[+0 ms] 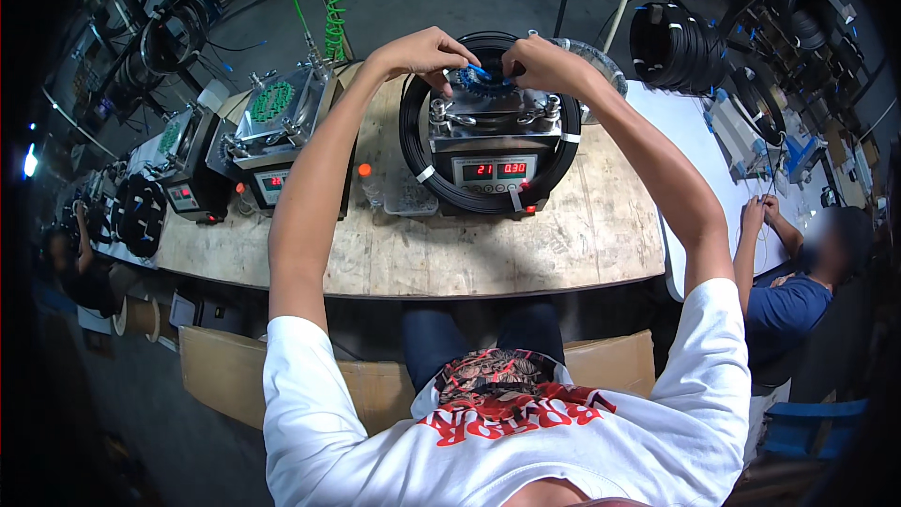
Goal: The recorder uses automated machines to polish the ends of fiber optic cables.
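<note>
Head view: left hand (430,54) and right hand (547,64) stand apart, flanking the blue ring (485,90) atop the machine (495,145), which the black coil (411,131) surrounds; any pinch cannot be told. Sound practice: light, even fingertip work, ring level, coil undisturbed

Left grip (430,53) and right grip (542,63) curl inward (arms (305,192) outstretched).

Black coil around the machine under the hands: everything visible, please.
The black coil looks like many turns of thin cable or tubing, bundled with white ties. It loops around the machine, crossing its front below the red digits. Its far side passes near the left hand and right hand; whether they touch it is unclear.
</note>
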`<state>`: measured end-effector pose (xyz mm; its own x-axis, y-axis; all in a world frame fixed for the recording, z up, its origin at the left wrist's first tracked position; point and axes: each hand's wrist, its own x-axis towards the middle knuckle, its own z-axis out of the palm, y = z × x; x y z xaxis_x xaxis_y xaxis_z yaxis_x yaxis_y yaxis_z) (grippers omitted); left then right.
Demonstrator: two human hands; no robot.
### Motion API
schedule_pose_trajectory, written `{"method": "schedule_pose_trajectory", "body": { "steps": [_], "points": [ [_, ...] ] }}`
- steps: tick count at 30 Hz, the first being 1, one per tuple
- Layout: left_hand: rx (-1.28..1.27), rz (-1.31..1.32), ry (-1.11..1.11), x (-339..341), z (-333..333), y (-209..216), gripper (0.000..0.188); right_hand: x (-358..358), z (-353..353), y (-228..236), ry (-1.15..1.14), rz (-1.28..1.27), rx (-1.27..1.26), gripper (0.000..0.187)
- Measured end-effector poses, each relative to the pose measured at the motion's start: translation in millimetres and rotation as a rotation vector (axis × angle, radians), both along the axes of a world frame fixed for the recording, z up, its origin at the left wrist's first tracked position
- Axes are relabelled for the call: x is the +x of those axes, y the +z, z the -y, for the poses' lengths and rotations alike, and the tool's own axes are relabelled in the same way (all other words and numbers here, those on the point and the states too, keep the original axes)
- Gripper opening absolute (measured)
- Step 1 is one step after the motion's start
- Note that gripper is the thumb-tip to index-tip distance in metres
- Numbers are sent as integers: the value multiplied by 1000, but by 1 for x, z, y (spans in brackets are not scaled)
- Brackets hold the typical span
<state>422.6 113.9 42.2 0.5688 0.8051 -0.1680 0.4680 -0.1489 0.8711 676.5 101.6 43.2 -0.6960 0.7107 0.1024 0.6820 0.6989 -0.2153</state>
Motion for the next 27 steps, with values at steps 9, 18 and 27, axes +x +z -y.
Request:
{"method": "schedule_pose_trajectory", "body": {
  "steps": [9, 18, 27],
  "points": [
    [390, -231, -3, 13, 8, 5, 27, -4, -11, -13, 51, 61, 39, 24],
    [589, -337, -36, 18, 7, 3, 26, -10, -23, -6, 50, 129, -24, 22],
    [597, -297, -19, 13, -1, -15, 26, -12, -16, -8, 70, 19, -124, 25]
  ]
}}
